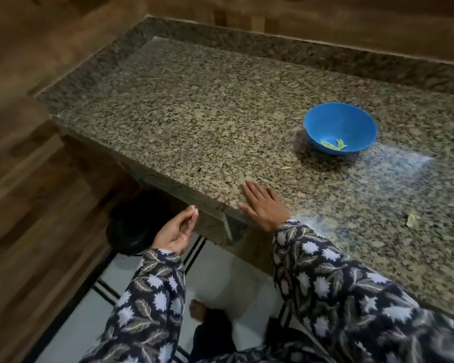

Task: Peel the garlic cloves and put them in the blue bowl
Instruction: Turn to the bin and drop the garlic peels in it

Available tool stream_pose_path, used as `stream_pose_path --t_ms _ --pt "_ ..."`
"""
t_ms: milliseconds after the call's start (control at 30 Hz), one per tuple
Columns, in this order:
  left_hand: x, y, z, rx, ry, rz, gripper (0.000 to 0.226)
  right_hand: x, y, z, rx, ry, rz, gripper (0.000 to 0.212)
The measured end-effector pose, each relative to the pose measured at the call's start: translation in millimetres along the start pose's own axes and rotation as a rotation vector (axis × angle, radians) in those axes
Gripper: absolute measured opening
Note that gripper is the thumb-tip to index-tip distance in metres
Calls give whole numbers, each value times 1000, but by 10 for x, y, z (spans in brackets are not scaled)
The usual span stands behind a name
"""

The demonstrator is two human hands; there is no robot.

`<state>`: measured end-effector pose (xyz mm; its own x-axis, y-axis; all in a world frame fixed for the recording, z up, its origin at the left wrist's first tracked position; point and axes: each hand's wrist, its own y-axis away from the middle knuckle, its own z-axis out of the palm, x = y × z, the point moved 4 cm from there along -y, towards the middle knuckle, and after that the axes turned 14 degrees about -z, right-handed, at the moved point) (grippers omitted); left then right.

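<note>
Cleanup, by the look of it, is the step in hand rather than peeling. Your right hand (264,205) lies flat on the granite counter (194,113) at its near edge, fingers straight and together, palm down. That is the pose of a hand set to sweep scraps off the stone. Your left hand (174,229) waits just below that edge, at 9 o'clock from the right, palm up and cupped with fingers loosely curved, placed to catch what comes over. Whether any peel already lies in it is too blurred to tell.

The blue bowl (336,121) stands well apart at 2 o'clock from your right hand, clear of the sweep, with a few pale peeled garlic cloves (333,144) in its bottom. A small peel scrap (287,168) lies on the stone between hand and bowl, at 1 o'clock. A larger scrap (412,219) lies at 3 o'clock. A dark round thing (127,226), perhaps a bin, sits on the floor under your left hand. No unpeeled garlic shows anywhere.
</note>
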<state>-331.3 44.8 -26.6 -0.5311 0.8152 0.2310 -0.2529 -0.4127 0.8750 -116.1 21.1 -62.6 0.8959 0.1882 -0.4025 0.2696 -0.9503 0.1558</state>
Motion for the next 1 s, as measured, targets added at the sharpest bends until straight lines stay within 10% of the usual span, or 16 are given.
stream_pose_path --t_ms 500,1000 --pt "362 -393 53 -110 -69 20 8 -357 437 -136 322 -5 225 25" --pt "-34 -262 7 -88 16 26 9 104 282 -429 307 -1199 530 5"
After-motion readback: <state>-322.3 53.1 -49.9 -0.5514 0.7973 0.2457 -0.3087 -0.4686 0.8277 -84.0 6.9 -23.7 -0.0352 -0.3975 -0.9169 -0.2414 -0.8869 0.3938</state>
